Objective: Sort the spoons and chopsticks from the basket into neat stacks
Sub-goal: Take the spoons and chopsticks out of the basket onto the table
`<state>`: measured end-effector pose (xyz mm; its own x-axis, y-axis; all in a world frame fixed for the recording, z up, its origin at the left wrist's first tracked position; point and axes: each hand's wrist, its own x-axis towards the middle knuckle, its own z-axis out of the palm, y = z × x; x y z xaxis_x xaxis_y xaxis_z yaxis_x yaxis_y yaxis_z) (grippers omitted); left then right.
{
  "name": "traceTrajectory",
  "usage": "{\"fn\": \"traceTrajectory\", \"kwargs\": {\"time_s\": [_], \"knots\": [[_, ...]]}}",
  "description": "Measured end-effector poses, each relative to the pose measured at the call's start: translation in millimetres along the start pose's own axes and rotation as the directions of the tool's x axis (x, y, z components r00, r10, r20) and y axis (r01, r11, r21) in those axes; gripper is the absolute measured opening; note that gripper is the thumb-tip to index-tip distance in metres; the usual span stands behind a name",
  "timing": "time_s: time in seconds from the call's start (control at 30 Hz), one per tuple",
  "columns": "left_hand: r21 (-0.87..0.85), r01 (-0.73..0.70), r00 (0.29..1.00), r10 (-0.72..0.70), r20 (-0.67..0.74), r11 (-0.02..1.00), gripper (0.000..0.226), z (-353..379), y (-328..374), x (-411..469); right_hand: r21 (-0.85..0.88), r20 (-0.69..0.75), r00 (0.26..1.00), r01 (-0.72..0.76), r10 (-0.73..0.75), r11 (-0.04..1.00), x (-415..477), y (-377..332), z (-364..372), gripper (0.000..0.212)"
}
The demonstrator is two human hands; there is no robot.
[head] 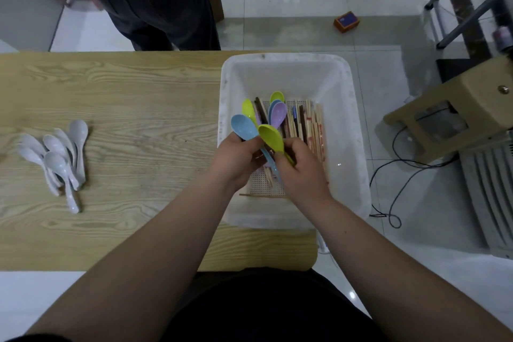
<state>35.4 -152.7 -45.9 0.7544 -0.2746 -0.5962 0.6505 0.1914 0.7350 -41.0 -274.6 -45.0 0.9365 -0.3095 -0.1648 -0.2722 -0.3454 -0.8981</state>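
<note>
A white plastic basket (352, 125) stands at the table's right end. Inside lie many wooden chopsticks (311, 125) and coloured spoons, a purple one (279, 115) among them. Over the basket my left hand (236, 161) grips the handles of a blue spoon (244, 126) and other coloured spoons fanned out. My right hand (302, 172) pinches the handle of a yellow-green spoon (272, 137) right beside the left hand. A pile of several white spoons (59, 158) lies on the table at the left.
The wooden table (144, 108) ends just under the basket, which overhangs its right edge. A person in dark clothes (155, 0) stands at the far side. A tan stool (455, 116), cables (394, 175) and a small orange box (346, 21) are on the tiled floor.
</note>
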Motion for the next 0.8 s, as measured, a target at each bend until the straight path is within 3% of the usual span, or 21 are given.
{"fn": "traceTrajectory", "kwargs": {"time_s": [0.27, 0.43, 0.63, 0.7, 0.8], "knots": [[0.055, -0.106, 0.988, 0.112, -0.111, 0.993, 0.008, -87.2, 51.6, -34.7, 0.109, 0.078, 0.993, -0.098, 0.089, 0.989, -4.3, -67.7, 79.6, 0.028], [0.094, -0.130, 0.973, 0.145, -0.180, 0.987, 0.014, -162.5, 73.8, -52.4, 0.102, 0.162, 0.973, -0.184, 0.166, 0.978, -2.9, -98.0, 152.4, 0.020], [0.293, 0.085, 0.941, 0.021, -0.339, 0.952, 0.017, -260.7, 56.2, -49.6, 0.141, 0.285, 0.857, -0.481, 0.430, 0.865, 8.3, -91.2, 242.2, 0.013], [0.397, 0.156, 0.930, 0.001, -0.367, 0.905, 0.016, -289.7, 50.4, -42.8, 0.054, 0.274, 0.834, -0.510, 0.478, 0.858, 13.6, -83.9, 266.5, 0.013], [0.611, 0.234, 0.914, 0.042, -0.403, 0.756, 0.009, -322.4, 50.9, -25.9, -0.153, 0.246, 0.840, -0.459, 0.484, 0.875, 24.8, -73.0, 301.0, 0.017]]}}
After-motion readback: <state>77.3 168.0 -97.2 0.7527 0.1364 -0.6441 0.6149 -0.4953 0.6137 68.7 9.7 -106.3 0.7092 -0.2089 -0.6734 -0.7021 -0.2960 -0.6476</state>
